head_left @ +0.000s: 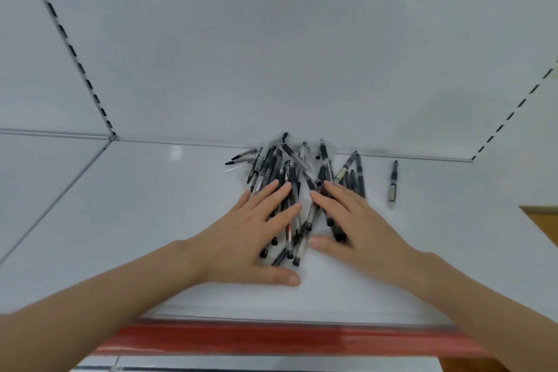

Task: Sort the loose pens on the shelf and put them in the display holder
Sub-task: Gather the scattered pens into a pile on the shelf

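Pile of pens (292,170): lies on the white shelf (145,220), with its far end against the back panel (271,54). The pens are mostly black and clear-barrelled, crossed over one another at mixed angles.

Left hand (247,238): grip spread, fingers straight and laid flat on the left side of the pile. The thumb is extended along the shelf below the pile's near end. No pen is pinched.

Right hand (356,220): grip spread, fingers straight and flat on the right side of the pile. The thumb points left on the shelf. No pen is enclosed.

Single pen (393,183): lies apart, to the right of the pile.

Red strip (271,338): runs along the shelf's front edge.
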The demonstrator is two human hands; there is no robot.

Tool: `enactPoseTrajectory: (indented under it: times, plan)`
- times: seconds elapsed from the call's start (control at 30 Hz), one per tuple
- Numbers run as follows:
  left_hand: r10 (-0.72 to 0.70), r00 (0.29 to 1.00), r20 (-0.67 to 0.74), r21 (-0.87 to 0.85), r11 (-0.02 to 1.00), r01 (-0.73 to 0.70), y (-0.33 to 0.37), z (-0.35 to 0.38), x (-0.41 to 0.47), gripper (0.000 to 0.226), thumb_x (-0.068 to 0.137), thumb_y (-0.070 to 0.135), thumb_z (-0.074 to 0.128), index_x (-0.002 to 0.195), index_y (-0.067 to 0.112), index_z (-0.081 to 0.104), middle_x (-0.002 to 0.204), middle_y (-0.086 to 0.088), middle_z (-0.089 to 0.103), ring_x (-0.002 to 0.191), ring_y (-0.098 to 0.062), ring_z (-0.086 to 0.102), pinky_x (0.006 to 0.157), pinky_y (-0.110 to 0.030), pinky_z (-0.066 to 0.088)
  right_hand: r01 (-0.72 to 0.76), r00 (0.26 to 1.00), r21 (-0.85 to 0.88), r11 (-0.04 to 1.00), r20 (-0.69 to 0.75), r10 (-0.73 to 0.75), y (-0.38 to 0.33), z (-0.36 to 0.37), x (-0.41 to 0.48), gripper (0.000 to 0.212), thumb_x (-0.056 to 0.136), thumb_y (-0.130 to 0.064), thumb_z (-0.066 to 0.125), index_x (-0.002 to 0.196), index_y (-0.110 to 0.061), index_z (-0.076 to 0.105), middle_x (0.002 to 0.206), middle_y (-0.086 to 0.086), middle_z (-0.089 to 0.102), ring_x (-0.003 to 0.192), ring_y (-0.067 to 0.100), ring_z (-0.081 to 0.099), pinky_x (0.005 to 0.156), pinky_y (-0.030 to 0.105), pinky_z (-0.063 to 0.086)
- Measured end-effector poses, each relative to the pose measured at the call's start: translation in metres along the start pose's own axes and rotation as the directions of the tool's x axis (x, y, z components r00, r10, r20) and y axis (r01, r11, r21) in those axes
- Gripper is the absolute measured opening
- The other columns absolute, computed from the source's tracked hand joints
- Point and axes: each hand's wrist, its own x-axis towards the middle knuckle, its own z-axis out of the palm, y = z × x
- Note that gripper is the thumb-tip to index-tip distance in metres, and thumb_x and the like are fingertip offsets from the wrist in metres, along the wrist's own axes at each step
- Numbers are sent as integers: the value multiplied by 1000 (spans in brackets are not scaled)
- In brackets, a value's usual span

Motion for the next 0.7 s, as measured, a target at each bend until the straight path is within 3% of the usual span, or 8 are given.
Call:
enactPoseTrajectory:
  times: [0.07,0.13,0.2,0.27,0.37,0.53,0.6,0.7]
  plan:
    - [13,1000,13,-111,994,-11,-2,-4,-2,102,59,87,23,143,40,-11,142,12,-34,134,-4,-35,116,-36,-11,12,999,67,998,-32,-10,4,-6,-2,88,67,-85,16,144,-41,12,154,-14,5,140,2,1,111,23,4]
    - [6,1000,-7,-345,939,-8,-7,-11,-9,90,56,92,17,135,54,-5,146,22,-24,134,7,-27,115,-30,-8,11,996,142,990,-90,2,14,-13,-7,77,73,-82,26,141,-45,16,151,-18,11,137,-2,8,110,24,8]
    - [-75,996,-50,-534,844,37,-15,-16,-13,86,57,94,19,133,58,5,148,29,-12,135,14,-17,116,-29,-3,-100,960,198,975,-237,147,33,-21,-7,68,82,-67,37,141,-36,28,150,-12,21,138,4,16,110,26,11]
    - [-153,986,-65,-530,842,96,-23,-14,-10,93,59,92,19,141,49,8,151,26,-8,137,10,-13,118,-31,0,-335,877,161,928,-308,370,58,-25,-1,64,90,-53,45,143,-21,31,154,7,22,142,20,17,114,33,13]
    - [-202,979,-41,-376,910,172,-23,-6,-2,97,65,86,21,146,37,-1,156,9,-13,141,-3,-18,117,-34,-3,-584,775,139,800,-199,600,81,-23,6,67,92,-44,45,143,-6,26,148,23,26,138,33,22,114,39,18]
    - [-219,976,-10,-344,917,203,-5,-6,8,97,73,77,31,147,27,-7,155,1,-21,140,-7,-24,112,-26,-8,-426,892,110,898,-115,437,56,-8,8,60,98,-41,30,147,-9,18,157,8,10,145,21,9,116,33,8]
    - [-218,976,-13,-354,914,199,1,-6,12,94,78,71,35,148,25,-7,154,1,-24,140,-8,-24,113,-26,-7,-336,933,103,936,-97,346,40,-2,14,56,98,-42,28,144,-11,25,155,10,19,143,23,17,118,37,13]
    - [-211,977,-31,-360,914,186,9,-4,18,92,82,67,39,149,22,-6,154,0,-25,140,-10,-24,112,-26,-7,-292,939,190,937,-128,318,22,2,23,56,91,-49,24,128,-10,40,135,17,41,127,31,35,109,41,27]
